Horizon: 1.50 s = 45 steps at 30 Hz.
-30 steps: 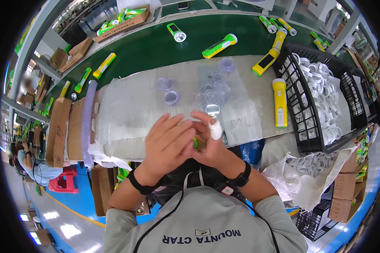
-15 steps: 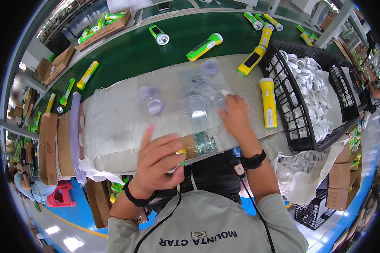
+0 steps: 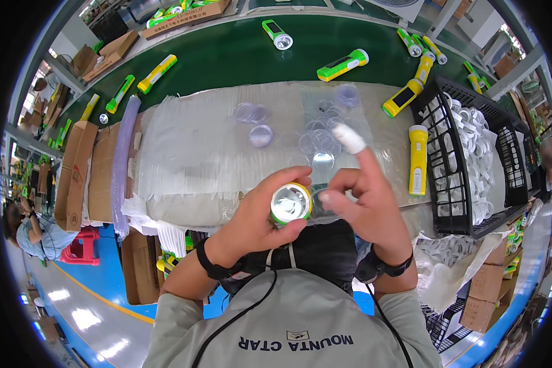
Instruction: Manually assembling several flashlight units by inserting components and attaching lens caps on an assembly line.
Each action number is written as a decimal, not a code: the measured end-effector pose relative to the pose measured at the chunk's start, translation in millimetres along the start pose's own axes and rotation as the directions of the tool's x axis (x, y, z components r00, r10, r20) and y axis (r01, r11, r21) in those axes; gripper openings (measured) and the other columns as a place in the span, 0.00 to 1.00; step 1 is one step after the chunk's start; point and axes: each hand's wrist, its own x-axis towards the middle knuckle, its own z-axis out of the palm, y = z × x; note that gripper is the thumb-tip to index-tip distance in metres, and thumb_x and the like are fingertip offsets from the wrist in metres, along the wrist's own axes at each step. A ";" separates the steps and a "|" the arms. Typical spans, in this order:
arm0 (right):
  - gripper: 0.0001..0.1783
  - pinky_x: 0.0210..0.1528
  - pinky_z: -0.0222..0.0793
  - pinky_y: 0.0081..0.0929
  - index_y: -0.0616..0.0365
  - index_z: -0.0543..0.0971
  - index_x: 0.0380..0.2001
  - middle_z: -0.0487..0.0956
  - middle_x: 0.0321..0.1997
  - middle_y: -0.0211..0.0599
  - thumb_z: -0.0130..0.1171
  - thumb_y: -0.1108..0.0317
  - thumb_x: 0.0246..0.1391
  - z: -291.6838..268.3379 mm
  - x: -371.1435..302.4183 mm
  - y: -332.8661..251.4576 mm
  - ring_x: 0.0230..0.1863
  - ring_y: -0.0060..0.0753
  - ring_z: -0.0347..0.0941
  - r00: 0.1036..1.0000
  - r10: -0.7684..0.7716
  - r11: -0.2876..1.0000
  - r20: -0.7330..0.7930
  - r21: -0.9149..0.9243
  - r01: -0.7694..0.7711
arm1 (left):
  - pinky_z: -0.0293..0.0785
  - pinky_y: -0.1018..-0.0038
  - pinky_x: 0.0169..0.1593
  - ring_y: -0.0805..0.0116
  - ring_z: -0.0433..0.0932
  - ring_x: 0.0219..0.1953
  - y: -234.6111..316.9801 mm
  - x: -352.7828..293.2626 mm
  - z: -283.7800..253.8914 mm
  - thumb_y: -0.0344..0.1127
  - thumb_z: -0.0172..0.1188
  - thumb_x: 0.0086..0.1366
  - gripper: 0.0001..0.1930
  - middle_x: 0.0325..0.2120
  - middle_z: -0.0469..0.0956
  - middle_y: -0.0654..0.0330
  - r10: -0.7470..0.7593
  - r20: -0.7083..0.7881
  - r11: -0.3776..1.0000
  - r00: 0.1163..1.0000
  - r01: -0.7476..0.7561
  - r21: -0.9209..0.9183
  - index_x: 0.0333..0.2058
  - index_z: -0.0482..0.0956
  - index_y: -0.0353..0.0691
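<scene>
My left hand (image 3: 259, 211) is wrapped around a green-and-yellow flashlight (image 3: 291, 203), its round head facing up with the silvery reflector showing. Close beside it, my right hand (image 3: 368, 199) has thumb and fingers pinched on what looks like a thin clear plastic disc, barely visible against the table. Its index finger points forward, with a white covering (image 3: 348, 138) on the tip. Past my hands, several clear discs (image 3: 319, 142) lie loosely overlapped on the plastic-covered work surface (image 3: 184, 144). A single clear disc (image 3: 261, 136) and a small pile (image 3: 251, 113) sit farther left.
A black crate (image 3: 438, 161) of white rings stands at the right, with a yellow flashlight (image 3: 417, 161) beside it. Several more flashlights lie on the green bench (image 3: 227, 58) at the back. A rolled purple plastic sleeve (image 3: 126, 165) and cardboard edge the left side.
My right hand has come back from the clear discs to the flashlight and closed into a pinch. My left hand has moved right, turning the flashlight's head up into view.
</scene>
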 end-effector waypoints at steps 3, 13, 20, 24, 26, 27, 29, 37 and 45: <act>0.41 0.29 0.63 0.18 0.54 0.51 0.65 0.70 0.18 0.26 0.58 0.72 0.49 10.7 11.4 -6.1 0.21 0.20 0.65 0.992 0.120 0.988 0.039 -0.099 -0.116 | 0.69 0.68 0.51 0.57 0.74 0.49 -5.2 -0.9 -3.8 0.33 0.65 0.50 0.31 0.48 0.72 0.54 -0.007 0.058 1.000 0.998 0.005 0.026 0.54 0.64 0.37; 0.41 0.47 0.63 0.27 0.59 0.54 0.62 0.68 0.39 0.34 0.60 0.68 0.45 28.5 14.7 19.4 0.38 0.28 0.64 0.996 -0.090 0.995 -0.018 -0.045 0.089 | 0.64 0.69 0.54 0.64 0.68 0.53 -29.2 -17.6 1.0 0.56 0.42 0.65 0.32 0.51 0.65 0.50 -0.089 0.135 0.877 0.987 0.142 -0.459 0.57 0.56 0.34; 0.39 0.50 0.63 0.29 0.59 0.55 0.62 0.69 0.42 0.36 0.59 0.69 0.47 27.5 12.8 16.1 0.42 0.30 0.67 0.999 -0.036 0.999 -0.024 0.016 0.037 | 0.66 0.67 0.51 0.62 0.69 0.48 -26.8 -17.2 8.9 0.53 0.34 0.68 0.26 0.46 0.66 0.49 -0.049 0.065 0.947 0.997 0.067 -0.314 0.54 0.52 0.36; 0.39 0.48 0.65 0.28 0.58 0.54 0.62 0.69 0.42 0.37 0.59 0.70 0.47 27.4 11.0 17.6 0.41 0.30 0.68 1.000 -0.011 0.997 0.008 0.073 0.010 | 0.67 0.67 0.51 0.61 0.69 0.48 -29.4 -18.6 13.9 0.53 0.34 0.69 0.26 0.46 0.66 0.47 -0.032 0.042 0.961 0.999 0.042 -0.274 0.54 0.52 0.37; 0.39 0.47 0.66 0.28 0.58 0.53 0.62 0.69 0.42 0.37 0.58 0.70 0.47 28.8 9.1 15.1 0.41 0.30 0.68 1.000 -0.002 0.996 0.013 0.086 0.001 | 0.67 0.67 0.50 0.62 0.70 0.47 -36.9 -22.1 18.2 0.56 0.39 0.67 0.29 0.46 0.66 0.47 0.037 0.034 0.956 0.999 -0.026 -0.292 0.54 0.51 0.37; 0.40 0.46 0.67 0.28 0.58 0.53 0.62 0.69 0.42 0.37 0.58 0.70 0.47 29.4 8.2 14.5 0.41 0.31 0.68 1.000 0.008 0.995 0.020 0.097 -0.010 | 0.67 0.67 0.50 0.62 0.70 0.47 -38.6 -21.7 18.7 0.56 0.39 0.67 0.29 0.46 0.66 0.47 0.036 0.037 0.956 0.999 -0.024 -0.292 0.54 0.51 0.37; 0.40 0.46 0.67 0.28 0.58 0.52 0.62 0.69 0.43 0.37 0.58 0.71 0.48 28.2 8.7 16.3 0.41 0.30 0.68 1.000 0.007 0.993 0.029 0.118 -0.010 | 0.69 0.66 0.49 0.61 0.70 0.47 -40.1 -18.5 19.0 0.58 0.46 0.64 0.32 0.45 0.66 0.47 0.112 0.031 0.945 0.993 -0.097 -0.312 0.54 0.51 0.38; 0.44 0.56 0.60 0.31 0.57 0.47 0.65 0.65 0.49 0.39 0.58 0.67 0.48 31.1 -3.1 25.3 0.51 0.30 0.64 0.991 0.025 0.947 0.130 0.315 -0.065 | 0.69 0.64 0.48 0.59 0.71 0.45 -47.1 -11.5 28.3 0.48 0.62 0.57 0.33 0.43 0.69 0.48 0.240 0.008 0.928 0.971 -0.226 -0.296 0.54 0.55 0.44; 0.33 0.48 0.63 0.30 0.60 0.57 0.51 0.67 0.44 0.42 0.59 0.69 0.42 31.8 3.4 33.7 0.47 0.36 0.67 0.985 0.030 0.968 0.172 0.242 -0.072 | 0.64 0.60 0.54 0.55 0.64 0.53 -54.3 -27.6 15.9 0.49 0.70 0.49 0.40 0.50 0.63 0.46 0.077 -0.086 0.976 0.993 -0.093 -0.199 0.54 0.53 0.48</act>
